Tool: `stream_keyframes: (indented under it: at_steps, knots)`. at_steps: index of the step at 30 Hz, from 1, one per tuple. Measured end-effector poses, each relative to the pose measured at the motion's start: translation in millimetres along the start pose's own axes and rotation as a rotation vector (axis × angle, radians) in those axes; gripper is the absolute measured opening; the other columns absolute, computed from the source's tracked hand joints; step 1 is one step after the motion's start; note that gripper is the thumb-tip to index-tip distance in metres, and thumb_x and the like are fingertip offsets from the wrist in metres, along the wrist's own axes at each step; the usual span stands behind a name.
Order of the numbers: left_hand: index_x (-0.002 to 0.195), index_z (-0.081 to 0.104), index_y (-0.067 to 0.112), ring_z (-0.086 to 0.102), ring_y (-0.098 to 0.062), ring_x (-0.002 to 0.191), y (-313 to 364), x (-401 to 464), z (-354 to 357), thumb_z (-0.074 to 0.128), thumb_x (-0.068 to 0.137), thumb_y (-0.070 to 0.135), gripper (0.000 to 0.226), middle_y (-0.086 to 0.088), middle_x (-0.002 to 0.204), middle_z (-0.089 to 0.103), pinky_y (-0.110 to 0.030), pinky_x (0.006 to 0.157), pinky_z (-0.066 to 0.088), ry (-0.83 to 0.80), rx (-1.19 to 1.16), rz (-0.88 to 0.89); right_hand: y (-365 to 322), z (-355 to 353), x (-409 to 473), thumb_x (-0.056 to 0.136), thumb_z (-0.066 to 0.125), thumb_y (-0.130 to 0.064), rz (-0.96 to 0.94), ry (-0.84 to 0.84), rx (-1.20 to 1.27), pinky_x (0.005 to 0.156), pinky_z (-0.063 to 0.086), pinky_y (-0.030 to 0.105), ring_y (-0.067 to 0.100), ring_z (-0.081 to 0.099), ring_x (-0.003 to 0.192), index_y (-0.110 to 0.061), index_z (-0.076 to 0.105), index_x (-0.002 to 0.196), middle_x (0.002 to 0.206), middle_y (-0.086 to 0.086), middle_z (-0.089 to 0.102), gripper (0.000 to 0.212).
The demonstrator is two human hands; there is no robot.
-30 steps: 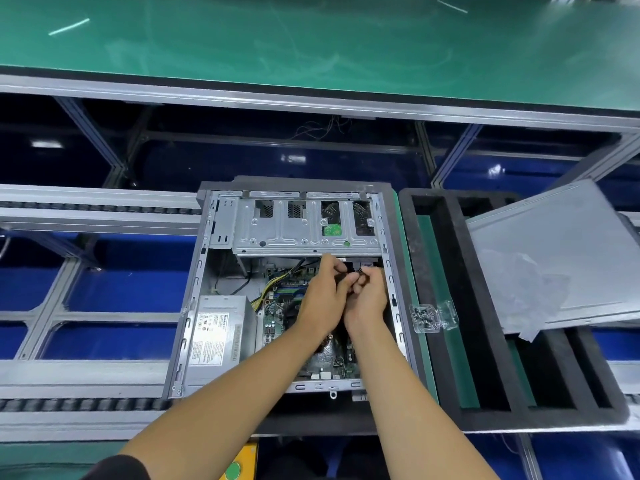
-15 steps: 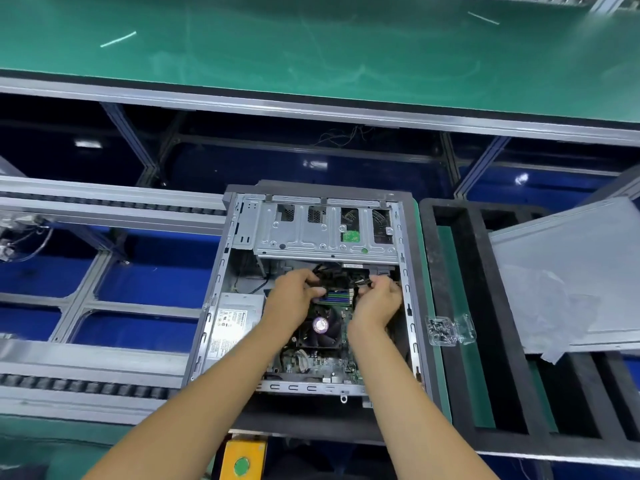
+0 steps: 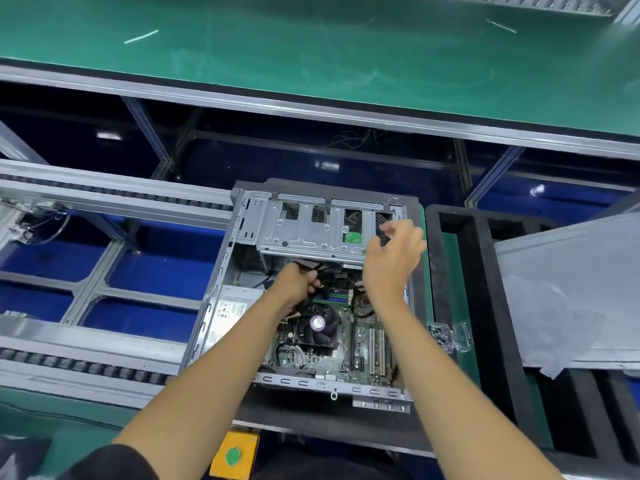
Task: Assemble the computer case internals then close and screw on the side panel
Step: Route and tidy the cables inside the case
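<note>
While lying flat on its side with the interior facing up: open grey steel computer case [image 3: 311,292] resting on a dark foam pallet [image 3: 460,306], probably so both hands can be reaching straight down into it.

Left hand [image 3: 294,285]: curling closed around a bundle of black cables [image 3: 320,271] just below the case's silver perforated drive cage [image 3: 311,230], seemingly gathering slack clear of the black round cooler fan [image 3: 317,325] nearer the body.

Cables against the fingers: passing through the left fist and running on under the drive cage; far ends hidden, so whether plugged in cannot be told.

Right hand [image 3: 393,258]: hovering above the case's right wall, beside the drive cage, fingers spread loosely and gripping nothing.

Right-hand purpose, as a judgement: likely travelling toward a part or a connector at the cage's right end; target unclear.

Green motherboard [image 3: 346,355]: sitting in the case floor, nearer the body than the drive cage, uncovered.

Grey boxed power supply [image 3: 230,317]: sitting against the case's left wall.

Flat grey metal side panel [image 3: 571,292]: lying well to the right of the case, propped across the foam pallet, a crumpled clear plastic sheet [image 3: 554,317] draped on it; apart from both hands.

Progress, as a judgement: internals being routed, panel not yet fitted.
</note>
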State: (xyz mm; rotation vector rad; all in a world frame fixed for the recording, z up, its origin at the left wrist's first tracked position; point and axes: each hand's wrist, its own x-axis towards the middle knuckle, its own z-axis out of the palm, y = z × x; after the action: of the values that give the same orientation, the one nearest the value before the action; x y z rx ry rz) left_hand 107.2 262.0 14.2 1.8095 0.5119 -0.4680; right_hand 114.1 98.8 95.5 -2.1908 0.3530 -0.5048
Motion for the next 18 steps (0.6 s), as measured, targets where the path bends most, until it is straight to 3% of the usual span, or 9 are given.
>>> stream_keyframes:
  at_steps: [2, 4, 6, 9, 13, 18]
  knots:
    - [0.08, 0.066, 0.0, 0.053, -0.012, 0.056, 2.4, -1.2, 4.9, 0.067, 0.098, 0.021, 0.028, -0.005, 0.069, 0.066, -0.028, 0.058, 0.043, 0.121, 0.244, 0.032, 12.7, 0.8, 28.0, 0.089, 0.06, -0.013, -0.145, -0.15, -0.173, 0.077, 0.036, 0.038, 0.022, 0.042, 0.093, -0.02, 0.057, 0.092, 0.099, 0.001, 0.055, 0.009]
    - [0.068, 0.054, 0.005, 0.047, -0.011, 0.05, 4.9, -4.0, 13.7, 0.073, 0.093, 0.025, 0.038, 0.0, 0.059, 0.055, -0.028, 0.048, 0.034, 0.231, 0.418, 0.072, 25.0, 2.7, 43.2, 0.091, 0.054, -0.019, -0.252, -0.258, -0.296, 0.073, 0.032, 0.037, 0.022, 0.044, 0.089, -0.026, 0.053, 0.083, 0.091, -0.003, 0.057, 0.01]
    - [0.066, 0.045, 0.009, 0.042, -0.012, 0.049, 7.4, -7.3, 23.1, 0.073, 0.094, 0.026, 0.043, 0.001, 0.058, 0.048, -0.03, 0.05, 0.035, 0.27, 0.537, 0.147, 34.6, 3.9, 48.3, 0.092, 0.053, -0.024, -0.306, -0.347, -0.364, 0.073, 0.029, 0.036, 0.021, 0.044, 0.088, -0.029, 0.051, 0.079, 0.087, -0.006, 0.054, 0.014]
    - [0.071, 0.05, 0.011, 0.046, -0.024, 0.061, 12.3, -7.5, 31.5, 0.069, 0.095, 0.018, 0.031, -0.006, 0.068, 0.05, -0.033, 0.061, 0.038, 0.261, 0.729, 0.199, 40.7, 4.8, 48.9, 0.092, 0.052, -0.028, -0.348, -0.414, -0.397, 0.077, 0.03, 0.037, 0.019, 0.042, 0.087, -0.033, 0.052, 0.079, 0.085, -0.008, 0.052, 0.014]
    - [0.075, 0.058, 0.011, 0.06, -0.033, 0.074, 22.1, -8.0, 40.3, 0.055, 0.082, -0.015, 0.026, -0.008, 0.072, 0.054, -0.037, 0.065, 0.041, 0.188, 0.956, 0.224, 41.1, 2.7, 49.6, 0.093, 0.053, -0.028, -0.352, -0.429, -0.391, 0.079, 0.029, 0.036, 0.018, 0.041, 0.088, -0.031, 0.055, 0.082, 0.088, -0.007, 0.052, 0.012]
    - [0.104, 0.065, -0.001, 0.064, -0.036, 0.088, 15.8, 7.4, 26.6, 0.05, 0.089, -0.007, 0.021, -0.019, 0.094, 0.065, -0.039, 0.073, 0.048, 0.215, 0.873, 0.226, 41.4, 2.5, 50.9, 0.097, 0.051, -0.028, -0.384, -0.439, -0.422, 0.08, 0.029, 0.037, 0.019, 0.043, 0.09, -0.028, 0.056, 0.084, 0.09, -0.005, 0.053, 0.014]
